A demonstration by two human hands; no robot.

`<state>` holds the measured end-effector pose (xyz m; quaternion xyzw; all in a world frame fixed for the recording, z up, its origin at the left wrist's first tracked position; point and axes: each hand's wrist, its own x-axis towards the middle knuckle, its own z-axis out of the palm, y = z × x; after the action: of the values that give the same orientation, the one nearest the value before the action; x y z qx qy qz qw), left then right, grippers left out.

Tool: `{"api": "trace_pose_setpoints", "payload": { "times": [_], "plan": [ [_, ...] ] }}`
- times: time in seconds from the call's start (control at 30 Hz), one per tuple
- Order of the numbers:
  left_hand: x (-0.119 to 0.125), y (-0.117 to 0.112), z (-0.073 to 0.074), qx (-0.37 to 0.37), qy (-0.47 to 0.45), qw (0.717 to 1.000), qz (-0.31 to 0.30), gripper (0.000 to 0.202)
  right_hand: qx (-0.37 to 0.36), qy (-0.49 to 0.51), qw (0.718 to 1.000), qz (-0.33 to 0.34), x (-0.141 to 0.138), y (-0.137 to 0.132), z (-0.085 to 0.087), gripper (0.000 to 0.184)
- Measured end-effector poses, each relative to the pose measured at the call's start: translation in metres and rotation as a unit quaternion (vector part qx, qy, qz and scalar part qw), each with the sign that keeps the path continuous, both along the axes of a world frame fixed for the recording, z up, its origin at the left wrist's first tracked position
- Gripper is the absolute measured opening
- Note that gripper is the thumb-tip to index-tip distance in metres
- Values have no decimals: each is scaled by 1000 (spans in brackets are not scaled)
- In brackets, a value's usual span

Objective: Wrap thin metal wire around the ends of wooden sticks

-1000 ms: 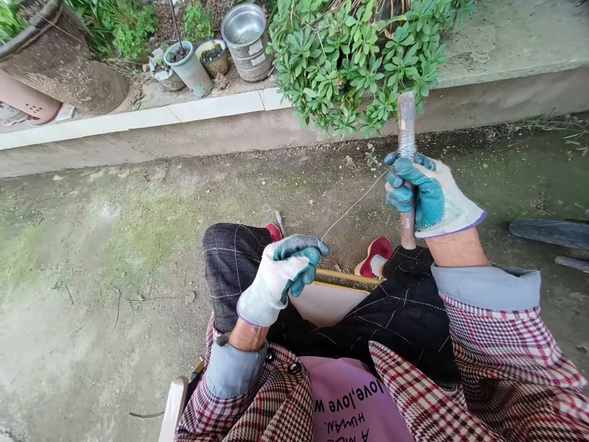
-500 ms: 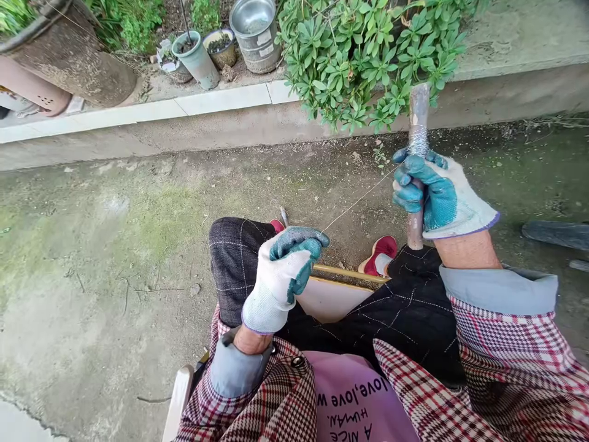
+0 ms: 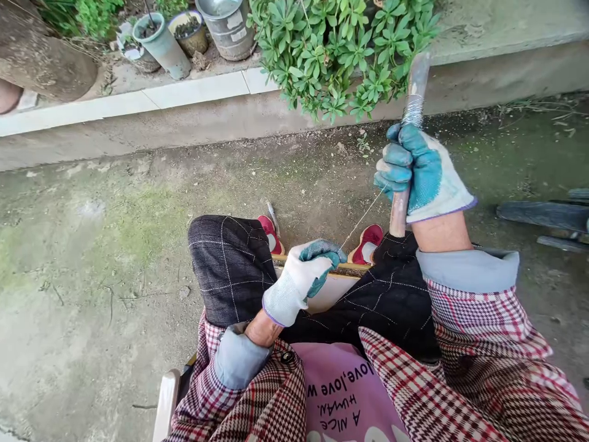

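My right hand (image 3: 416,166), in a white glove with a teal palm, is wrapped round a wooden stick (image 3: 418,75) held nearly upright above my right knee. Just above that fist, thin wire (image 3: 413,110) is wound in many turns round the wood. My left hand (image 3: 309,273), gloved alike, is closed in a pinch over my lap. A taut length of the wire (image 3: 362,217) runs from its fingertips up to the fingers of my right hand. What lies inside the left fist is hidden.
Ahead runs a low concrete ledge with a white tiled edge (image 3: 197,90). On it stand a leafy green plant (image 3: 331,55), a metal pot (image 3: 229,31) and a pale green flowerpot (image 3: 163,49). A dark object (image 3: 543,215) lies on the ground at right. A chair arm (image 3: 166,402) is beside me.
My left hand has moved right and slightly down, nearer my right hand. The stick now leans a little, its top to the right. The whole view has also shifted.
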<state>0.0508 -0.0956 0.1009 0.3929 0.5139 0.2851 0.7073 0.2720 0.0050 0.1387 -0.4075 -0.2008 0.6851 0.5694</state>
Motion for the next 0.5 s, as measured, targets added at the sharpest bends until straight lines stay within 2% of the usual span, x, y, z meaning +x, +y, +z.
{"api": "trace_pose_setpoints", "payload": {
  "times": [0.1, 0.2, 0.23, 0.3, 0.4, 0.5],
  "plan": [
    [-4, -4, -2, -8, -17, 999, 36, 11, 0, -21, 1000, -10, 7, 4, -3, 33],
    [-14, 6, -2, 86, -88, 985, 121, 6, -2, -45, 999, -10, 6, 5, -9, 20],
    [-17, 11, -1, 118, -126, 973, 152, 12, -8, -60, 998, 1, 4, 6, -13, 21],
    [-21, 22, 3, 135, -191, 951, 201, 29, -18, -94, 995, 36, -5, 7, -23, 37],
    [-21, 30, 9, 88, -210, 951, 209, 52, -17, -144, 987, 67, -12, 13, -42, 53],
    [-29, 27, 8, 21, -221, 956, 190, 58, 20, -202, 979, 36, 9, 23, -54, 55]
  ]
}}
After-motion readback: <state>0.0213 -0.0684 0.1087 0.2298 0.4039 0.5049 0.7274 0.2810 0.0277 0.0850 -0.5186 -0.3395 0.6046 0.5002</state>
